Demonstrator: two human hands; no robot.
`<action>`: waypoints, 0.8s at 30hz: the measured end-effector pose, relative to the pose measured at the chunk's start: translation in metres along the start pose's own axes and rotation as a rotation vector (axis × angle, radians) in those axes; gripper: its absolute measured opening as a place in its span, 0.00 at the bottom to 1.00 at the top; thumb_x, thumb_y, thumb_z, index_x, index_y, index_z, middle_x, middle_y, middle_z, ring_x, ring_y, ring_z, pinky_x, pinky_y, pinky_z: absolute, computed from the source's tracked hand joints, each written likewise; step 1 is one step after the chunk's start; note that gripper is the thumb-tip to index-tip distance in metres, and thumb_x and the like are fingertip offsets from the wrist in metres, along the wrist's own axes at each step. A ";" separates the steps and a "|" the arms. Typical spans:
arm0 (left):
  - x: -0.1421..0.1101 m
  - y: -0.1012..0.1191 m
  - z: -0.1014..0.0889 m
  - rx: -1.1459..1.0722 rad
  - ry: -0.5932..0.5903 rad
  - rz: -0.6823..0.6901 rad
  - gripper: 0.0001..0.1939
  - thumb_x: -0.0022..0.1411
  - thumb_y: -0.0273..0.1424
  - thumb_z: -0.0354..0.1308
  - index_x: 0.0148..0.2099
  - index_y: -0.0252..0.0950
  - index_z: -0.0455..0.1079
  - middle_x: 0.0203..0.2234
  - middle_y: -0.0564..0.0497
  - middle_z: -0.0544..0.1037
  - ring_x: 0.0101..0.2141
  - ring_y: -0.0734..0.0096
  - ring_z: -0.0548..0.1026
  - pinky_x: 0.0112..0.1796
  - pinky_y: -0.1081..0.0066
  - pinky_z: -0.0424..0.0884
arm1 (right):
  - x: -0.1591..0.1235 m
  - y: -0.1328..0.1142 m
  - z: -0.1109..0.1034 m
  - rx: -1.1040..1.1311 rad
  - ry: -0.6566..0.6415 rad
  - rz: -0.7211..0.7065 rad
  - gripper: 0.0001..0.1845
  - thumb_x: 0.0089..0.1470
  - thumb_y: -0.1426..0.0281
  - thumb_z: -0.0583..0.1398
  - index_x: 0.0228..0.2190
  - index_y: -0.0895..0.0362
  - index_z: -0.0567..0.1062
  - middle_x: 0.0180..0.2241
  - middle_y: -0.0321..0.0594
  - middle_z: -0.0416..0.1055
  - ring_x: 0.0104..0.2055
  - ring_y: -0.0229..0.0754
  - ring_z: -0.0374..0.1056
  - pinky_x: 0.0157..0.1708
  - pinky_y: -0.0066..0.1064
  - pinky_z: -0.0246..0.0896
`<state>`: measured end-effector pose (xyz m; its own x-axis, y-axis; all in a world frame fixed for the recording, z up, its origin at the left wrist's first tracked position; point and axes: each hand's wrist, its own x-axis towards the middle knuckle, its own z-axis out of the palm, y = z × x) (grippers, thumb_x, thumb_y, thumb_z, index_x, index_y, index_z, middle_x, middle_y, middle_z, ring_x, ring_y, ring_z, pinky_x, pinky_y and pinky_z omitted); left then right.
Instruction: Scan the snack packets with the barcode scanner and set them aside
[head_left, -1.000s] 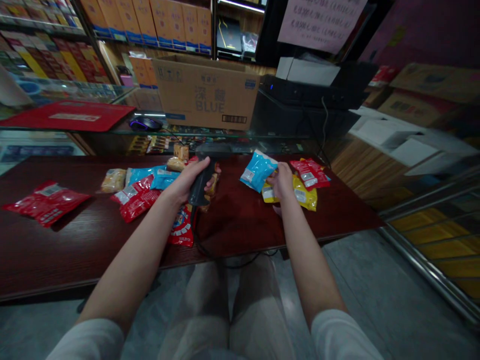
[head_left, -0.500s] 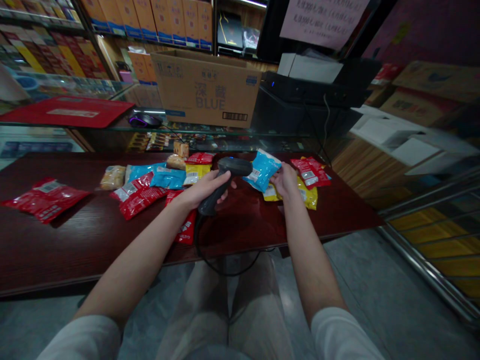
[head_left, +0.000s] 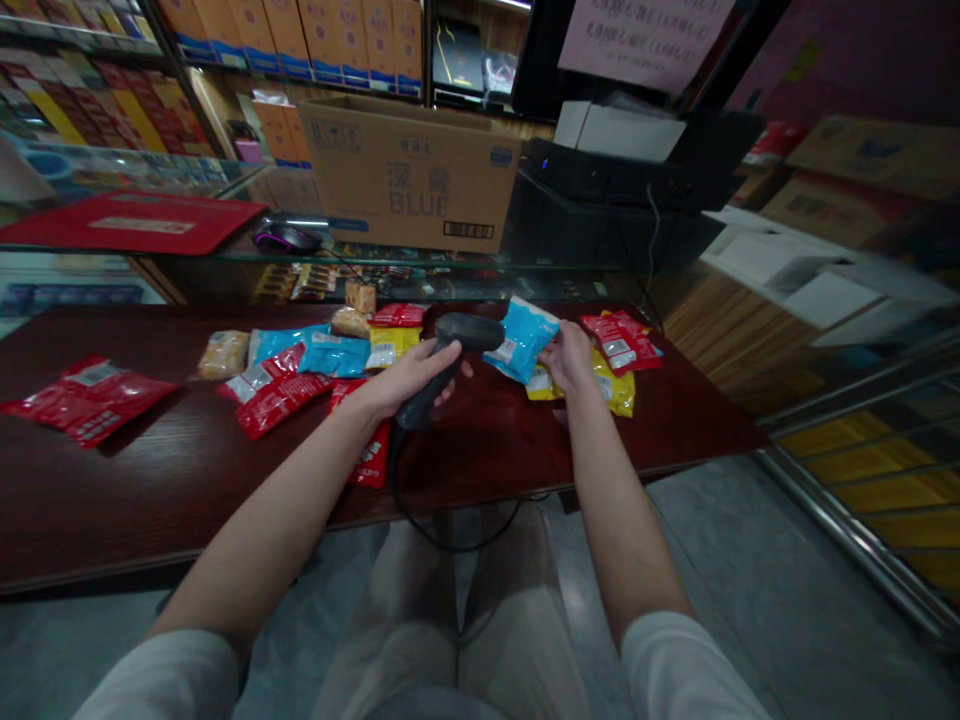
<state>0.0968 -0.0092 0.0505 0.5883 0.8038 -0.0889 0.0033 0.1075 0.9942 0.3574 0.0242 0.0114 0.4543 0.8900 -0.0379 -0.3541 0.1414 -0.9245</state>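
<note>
While our left hand (head_left: pixel 409 378) clasps the black handheld scanner (head_left: pixel 448 362), our right hand (head_left: pixel 568 358) pinches a blue snack packet (head_left: pixel 523 340) mid-frame; next, its barcode must face the scanner.

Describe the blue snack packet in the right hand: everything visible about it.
The blue snack packet is a small, glossy, plastic-looking pouch, light blue with a white label patch at its lower left. It looks sealed and puffy. The right hand holds it by its right edge, tilted, raised above the dark red table. The scanner in the left hand points its head at it.
</note>
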 end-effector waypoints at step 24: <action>0.061 -0.012 -0.039 -0.397 0.217 0.299 0.29 0.61 0.58 0.55 0.38 0.34 0.69 0.17 0.56 0.69 0.14 0.80 0.63 0.16 0.77 0.59 | 0.008 0.034 -0.005 -1.056 0.026 -0.957 0.23 0.54 0.71 0.54 0.52 0.58 0.65 0.52 0.55 0.66 0.56 0.55 0.62 0.59 0.54 0.57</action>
<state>0.1016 0.0612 0.0308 0.3359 0.9312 0.1416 -0.4688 0.0349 0.8826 0.3533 0.0342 -0.0224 0.1849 0.6276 0.7562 0.8530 0.2797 -0.4407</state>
